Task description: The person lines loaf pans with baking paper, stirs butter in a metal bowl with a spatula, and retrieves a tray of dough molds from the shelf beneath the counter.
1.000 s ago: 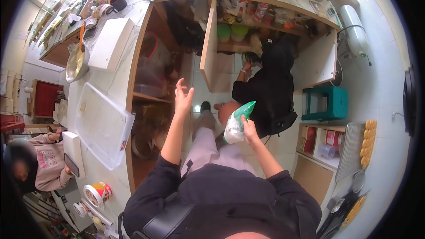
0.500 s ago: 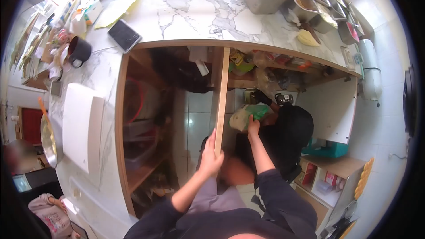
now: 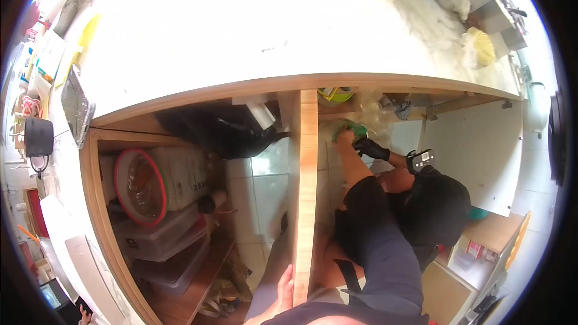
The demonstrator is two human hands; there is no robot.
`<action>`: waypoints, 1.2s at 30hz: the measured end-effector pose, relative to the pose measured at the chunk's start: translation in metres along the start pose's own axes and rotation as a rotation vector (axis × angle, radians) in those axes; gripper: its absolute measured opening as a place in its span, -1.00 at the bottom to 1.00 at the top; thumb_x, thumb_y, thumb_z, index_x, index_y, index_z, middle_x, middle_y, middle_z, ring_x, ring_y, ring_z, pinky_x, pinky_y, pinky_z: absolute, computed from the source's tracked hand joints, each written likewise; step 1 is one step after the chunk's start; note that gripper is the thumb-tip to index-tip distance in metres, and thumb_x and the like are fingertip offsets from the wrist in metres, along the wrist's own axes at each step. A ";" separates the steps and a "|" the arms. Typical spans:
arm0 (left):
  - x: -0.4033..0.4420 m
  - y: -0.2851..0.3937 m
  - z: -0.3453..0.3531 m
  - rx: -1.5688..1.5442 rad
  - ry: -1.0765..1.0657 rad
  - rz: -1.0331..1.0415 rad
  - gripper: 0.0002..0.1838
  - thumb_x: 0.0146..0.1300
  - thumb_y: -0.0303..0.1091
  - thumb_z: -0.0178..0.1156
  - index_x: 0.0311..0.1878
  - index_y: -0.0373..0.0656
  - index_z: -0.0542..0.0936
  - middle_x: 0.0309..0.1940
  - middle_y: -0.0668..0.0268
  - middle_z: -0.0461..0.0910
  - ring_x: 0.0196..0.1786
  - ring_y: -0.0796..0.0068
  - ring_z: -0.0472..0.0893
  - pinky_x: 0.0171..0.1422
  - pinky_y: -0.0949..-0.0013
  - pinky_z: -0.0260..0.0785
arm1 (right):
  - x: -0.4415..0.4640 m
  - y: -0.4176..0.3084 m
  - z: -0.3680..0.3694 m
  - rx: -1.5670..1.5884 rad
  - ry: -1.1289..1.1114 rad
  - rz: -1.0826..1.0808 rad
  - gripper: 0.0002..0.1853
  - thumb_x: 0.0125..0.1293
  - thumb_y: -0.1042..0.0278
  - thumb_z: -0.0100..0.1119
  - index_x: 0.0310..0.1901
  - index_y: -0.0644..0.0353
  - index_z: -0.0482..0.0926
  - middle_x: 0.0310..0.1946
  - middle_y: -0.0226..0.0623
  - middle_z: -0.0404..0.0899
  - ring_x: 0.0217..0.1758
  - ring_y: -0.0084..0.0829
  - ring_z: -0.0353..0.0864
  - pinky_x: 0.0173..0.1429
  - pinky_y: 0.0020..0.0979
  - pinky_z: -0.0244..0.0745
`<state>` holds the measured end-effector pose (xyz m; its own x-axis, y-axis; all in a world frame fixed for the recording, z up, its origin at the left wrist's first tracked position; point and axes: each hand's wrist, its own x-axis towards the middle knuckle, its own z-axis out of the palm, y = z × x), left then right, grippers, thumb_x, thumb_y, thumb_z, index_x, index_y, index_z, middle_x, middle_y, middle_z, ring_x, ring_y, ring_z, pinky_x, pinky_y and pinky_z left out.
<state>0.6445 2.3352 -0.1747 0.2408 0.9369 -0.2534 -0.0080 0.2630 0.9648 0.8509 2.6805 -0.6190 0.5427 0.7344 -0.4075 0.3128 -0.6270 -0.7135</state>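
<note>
My left hand [image 3: 285, 294] is at the lower end of an upright wooden board [image 3: 307, 198], its fingers pressed along the left side; the thumb is hidden. My right arm reaches down into the right-hand opening. There my right hand [image 3: 345, 136] is closed on a green plastic bag [image 3: 357, 129], and most of the bag is hidden behind the hand. Just right of it is a co-worker's black-gloved hand [image 3: 374, 150], so close that I cannot tell whether it touches the bag. The co-worker [image 3: 430, 210], in dark clothes, crouches under the counter.
The counter's wooden edge [image 3: 229, 88] runs across above my arms. Inside the left opening are a red-rimmed round container [image 3: 141, 186], plastic boxes [image 3: 159, 235] and a black bag [image 3: 223, 132]. A white door [image 3: 475, 150] stands open at right. A phone [image 3: 77, 105] lies on the counter.
My view has moved lower and closer to the counter. My right hand has reached farther in with the green bag, nearer the gloved hand. My left hand now shows nearer my body along the board.
</note>
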 end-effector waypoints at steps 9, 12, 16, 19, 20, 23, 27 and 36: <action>-0.009 0.008 -0.013 -0.021 -0.028 -0.047 -0.12 -0.01 -0.27 0.09 0.36 -0.09 -0.14 0.29 -0.13 -0.12 0.35 -0.08 -0.09 0.34 0.11 -0.16 | 0.030 -0.010 -0.009 -0.390 0.103 -0.222 -0.52 0.23 0.02 -0.04 -0.26 0.43 0.50 -0.34 0.16 0.52 -0.26 0.09 0.51 -0.17 -0.08 0.40; -0.013 0.008 -0.013 -0.011 -0.031 -0.046 -0.14 0.01 -0.26 0.07 0.36 -0.08 -0.14 0.29 -0.14 -0.15 0.35 -0.09 -0.11 0.34 0.10 -0.17 | 0.035 -0.026 -0.009 -0.293 0.174 -0.338 -0.52 0.23 0.02 -0.05 -0.29 0.42 0.50 -0.35 0.15 0.52 -0.25 0.13 0.49 -0.15 -0.05 0.37; -0.020 0.008 -0.015 -0.020 -0.037 -0.058 -0.16 0.04 -0.25 0.06 0.36 -0.06 -0.14 0.30 -0.16 -0.18 0.35 -0.11 -0.14 0.34 0.08 -0.20 | 0.068 -0.015 0.006 -0.350 0.244 -0.435 -0.57 0.23 0.05 -0.06 -0.39 0.37 0.50 -0.43 0.10 0.53 -0.31 0.07 0.51 -0.24 -0.07 0.38; -0.026 0.007 -0.015 -0.023 -0.030 -0.064 -0.17 0.06 -0.24 0.04 0.37 -0.04 -0.14 0.30 -0.17 -0.20 0.36 -0.13 -0.16 0.33 0.06 -0.21 | 0.078 -0.019 0.003 -0.423 0.195 -0.468 -0.59 0.23 0.08 -0.05 -0.38 0.38 0.50 -0.41 0.11 0.52 -0.30 0.09 0.50 -0.23 -0.08 0.38; -0.028 0.008 -0.013 -0.023 -0.026 -0.066 -0.18 0.07 -0.24 0.04 0.37 -0.04 -0.14 0.30 -0.18 -0.21 0.36 -0.13 -0.17 0.33 0.05 -0.22 | 0.085 -0.017 0.001 -0.437 0.155 -0.458 -0.59 0.24 0.10 -0.05 -0.38 0.38 0.49 -0.41 0.12 0.52 -0.29 0.09 0.50 -0.22 -0.09 0.38; -0.033 0.010 -0.010 -0.022 -0.014 -0.063 -0.19 0.09 -0.23 0.03 0.37 -0.02 -0.14 0.31 -0.19 -0.23 0.36 -0.15 -0.20 0.33 0.04 -0.24 | 0.107 -0.009 -0.002 -0.465 0.181 -0.448 -0.61 0.22 0.13 -0.01 -0.37 0.40 0.50 -0.41 0.13 0.52 -0.28 0.08 0.50 -0.22 -0.11 0.39; -0.034 0.012 -0.005 -0.021 -0.012 -0.038 -0.21 0.12 -0.22 0.01 0.37 0.00 -0.14 0.31 -0.21 -0.26 0.36 -0.17 -0.23 0.33 0.02 -0.26 | 0.113 -0.016 -0.014 -0.529 0.092 -0.355 -0.64 0.20 0.16 0.04 -0.34 0.41 0.51 -0.39 0.12 0.52 -0.26 0.07 0.50 -0.21 -0.14 0.39; -0.044 0.010 0.006 0.045 0.019 -0.140 -0.23 0.03 -0.35 0.08 0.32 -0.15 0.00 0.29 -0.11 -0.14 0.35 -0.03 -0.12 0.33 0.15 -0.19 | 0.153 -0.014 0.008 -0.400 0.023 -0.652 -0.63 0.05 0.36 0.07 -0.06 0.27 0.45 -0.18 0.12 0.49 -0.11 0.01 0.48 -0.03 -0.20 0.37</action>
<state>0.6396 2.2957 -0.1534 0.2177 0.8960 -0.3870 0.0681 0.3816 0.9218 0.9236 2.8040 -0.6758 0.1664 0.9852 0.0404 0.8313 -0.1181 -0.5431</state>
